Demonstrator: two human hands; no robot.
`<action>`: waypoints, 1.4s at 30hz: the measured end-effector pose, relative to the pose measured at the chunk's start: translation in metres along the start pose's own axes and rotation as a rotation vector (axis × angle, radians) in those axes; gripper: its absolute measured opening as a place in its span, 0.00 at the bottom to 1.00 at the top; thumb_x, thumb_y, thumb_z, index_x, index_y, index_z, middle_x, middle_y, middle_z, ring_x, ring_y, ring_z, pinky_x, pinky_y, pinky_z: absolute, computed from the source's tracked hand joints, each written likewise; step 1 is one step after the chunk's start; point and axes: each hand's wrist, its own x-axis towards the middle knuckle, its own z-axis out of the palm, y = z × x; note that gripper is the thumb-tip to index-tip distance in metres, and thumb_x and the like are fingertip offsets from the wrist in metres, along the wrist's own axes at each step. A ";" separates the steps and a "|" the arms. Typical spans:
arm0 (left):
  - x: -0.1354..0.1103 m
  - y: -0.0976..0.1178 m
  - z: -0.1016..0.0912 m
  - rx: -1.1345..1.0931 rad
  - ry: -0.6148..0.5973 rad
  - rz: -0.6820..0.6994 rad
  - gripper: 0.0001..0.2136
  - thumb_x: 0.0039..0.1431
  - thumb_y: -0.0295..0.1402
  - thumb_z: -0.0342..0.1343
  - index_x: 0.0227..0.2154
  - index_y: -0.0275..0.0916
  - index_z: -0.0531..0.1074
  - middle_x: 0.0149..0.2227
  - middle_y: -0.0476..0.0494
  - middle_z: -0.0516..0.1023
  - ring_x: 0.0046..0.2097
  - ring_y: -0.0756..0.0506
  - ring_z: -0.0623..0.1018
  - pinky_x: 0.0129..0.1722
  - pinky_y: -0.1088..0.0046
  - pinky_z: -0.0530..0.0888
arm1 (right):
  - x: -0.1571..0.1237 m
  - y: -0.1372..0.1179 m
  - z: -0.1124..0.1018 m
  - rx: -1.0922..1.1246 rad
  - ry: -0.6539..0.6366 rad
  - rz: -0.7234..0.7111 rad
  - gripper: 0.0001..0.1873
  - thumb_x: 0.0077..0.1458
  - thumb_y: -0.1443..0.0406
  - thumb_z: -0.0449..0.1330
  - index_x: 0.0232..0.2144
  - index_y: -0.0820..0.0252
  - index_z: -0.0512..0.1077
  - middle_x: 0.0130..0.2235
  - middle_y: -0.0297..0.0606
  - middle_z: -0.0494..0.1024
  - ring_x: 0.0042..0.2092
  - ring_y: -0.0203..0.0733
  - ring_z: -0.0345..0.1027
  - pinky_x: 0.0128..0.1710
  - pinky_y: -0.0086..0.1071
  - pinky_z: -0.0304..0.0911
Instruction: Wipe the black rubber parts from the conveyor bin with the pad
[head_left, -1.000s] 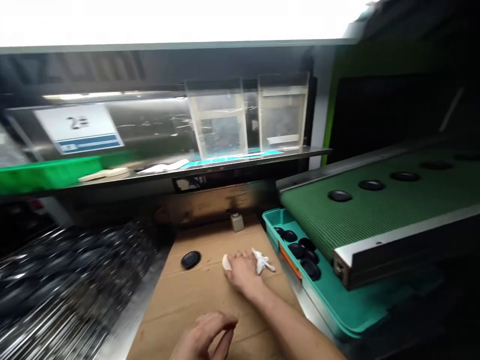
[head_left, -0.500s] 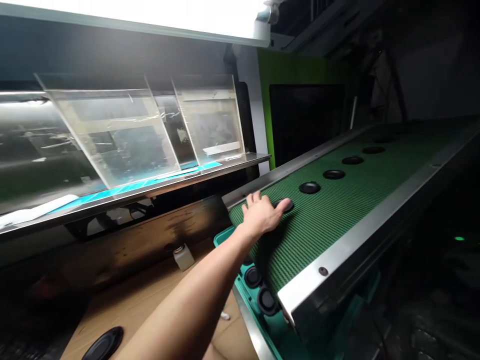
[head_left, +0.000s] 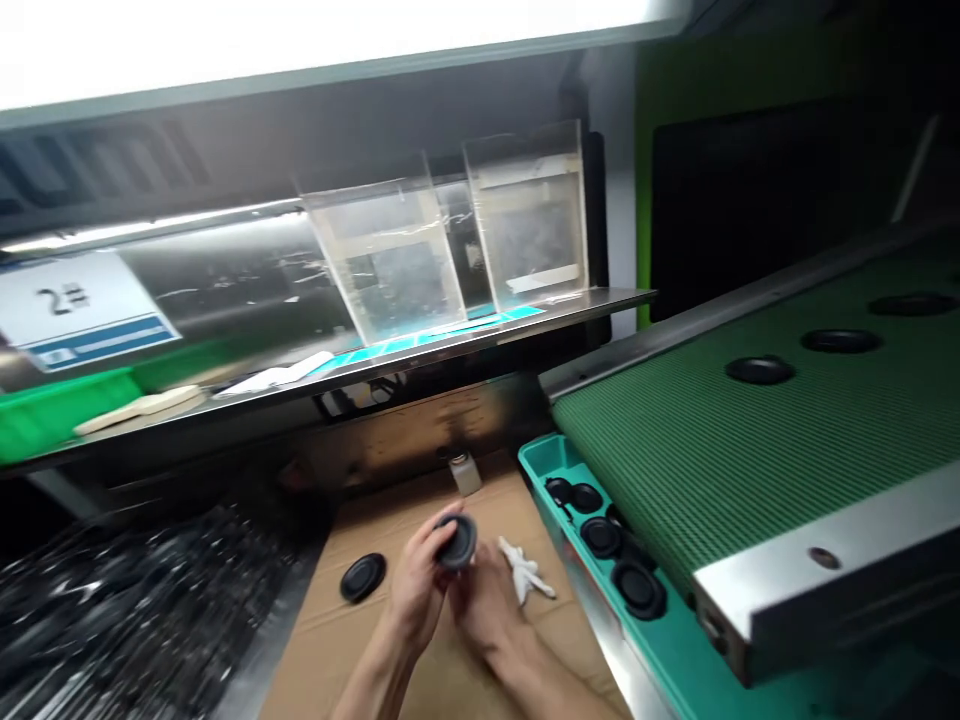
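A black round part (head_left: pixel 466 540) with a raised ring is held up over the cardboard, my left hand (head_left: pixel 420 578) closed on it with the thumb across its face. Close against its right side is my right hand (head_left: pixel 484 600), its fingers blurred and partly hidden, so its grip is unclear. Another black round part (head_left: pixel 364 578) lies on the cardboard sheet (head_left: pixel 405 508) to the left of my hands. A white, irregular piece (head_left: pixel 525 572) rests just right of my right hand.
A green conveyor belt (head_left: pixel 660 430) with black round parts (head_left: pixel 760 370) runs along the right. Beneath its end, a teal tray (head_left: pixel 544 450) contains several black parts. A small bottle (head_left: pixel 465 473) stands behind. Dark strips (head_left: pixel 172 600) pile at left, below a metal shelf (head_left: pixel 600 300).
My left hand has left the belt, where it was at a black part, and is now over the cardboard gripping one. My right hand has come into view. The camera has turned left.
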 end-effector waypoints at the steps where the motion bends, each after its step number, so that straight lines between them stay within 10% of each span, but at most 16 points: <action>1: -0.002 -0.015 -0.034 -0.059 0.124 -0.035 0.20 0.50 0.33 0.61 0.47 0.38 0.73 0.32 0.47 0.78 0.24 0.55 0.71 0.17 0.82 0.59 | 0.000 -0.004 0.003 0.012 0.023 -0.001 0.14 0.60 0.64 0.55 0.49 0.56 0.70 0.46 0.41 0.73 0.45 0.45 0.67 0.45 0.42 0.65; 3: -0.003 -0.042 -0.081 -0.183 0.275 -0.081 0.17 0.50 0.28 0.60 0.45 0.37 0.74 0.34 0.46 0.79 0.24 0.54 0.73 0.17 0.83 0.62 | -0.001 -0.010 0.007 0.037 0.095 -0.002 0.17 0.61 0.64 0.52 0.52 0.54 0.68 0.49 0.42 0.71 0.47 0.47 0.65 0.47 0.43 0.63; 6: -0.003 -0.063 -0.103 -0.411 0.292 -0.090 0.11 0.52 0.24 0.57 0.40 0.34 0.75 0.39 0.41 0.79 0.36 0.48 0.79 0.33 0.76 0.74 | -0.014 -0.025 0.011 0.061 0.093 -0.092 0.19 0.62 0.63 0.50 0.55 0.54 0.66 0.53 0.44 0.69 0.50 0.48 0.63 0.50 0.43 0.62; 13: -0.012 -0.058 -0.100 -0.728 -0.043 -0.242 0.18 0.61 0.41 0.52 0.49 0.37 0.70 0.50 0.36 0.76 0.52 0.38 0.75 0.54 0.57 0.69 | -0.042 -0.065 0.024 -0.107 -0.088 -0.338 0.21 0.60 0.63 0.51 0.55 0.51 0.67 0.57 0.44 0.66 0.52 0.53 0.63 0.49 0.45 0.63; 16: -0.009 -0.062 -0.104 -0.766 -0.037 -0.206 0.17 0.62 0.37 0.51 0.51 0.37 0.70 0.51 0.37 0.75 0.53 0.40 0.75 0.57 0.60 0.67 | -0.034 -0.069 0.025 -0.146 -0.074 -0.171 0.20 0.62 0.65 0.47 0.52 0.54 0.70 0.53 0.45 0.70 0.48 0.50 0.66 0.47 0.44 0.65; 33: -0.007 -0.062 -0.104 -0.674 -0.073 -0.280 0.15 0.62 0.37 0.51 0.45 0.32 0.72 0.48 0.34 0.76 0.51 0.39 0.75 0.54 0.60 0.70 | -0.027 -0.058 0.018 -0.181 -0.228 -0.288 0.20 0.63 0.63 0.47 0.55 0.52 0.67 0.57 0.42 0.66 0.50 0.48 0.62 0.47 0.40 0.60; 42: -0.006 -0.058 -0.106 -0.627 -0.100 -0.255 0.15 0.62 0.38 0.49 0.43 0.30 0.71 0.52 0.28 0.72 0.46 0.39 0.78 0.46 0.60 0.74 | -0.008 0.002 0.014 -0.207 -0.084 0.068 0.26 0.57 0.61 0.54 0.57 0.63 0.62 0.49 0.47 0.70 0.50 0.51 0.62 0.51 0.41 0.57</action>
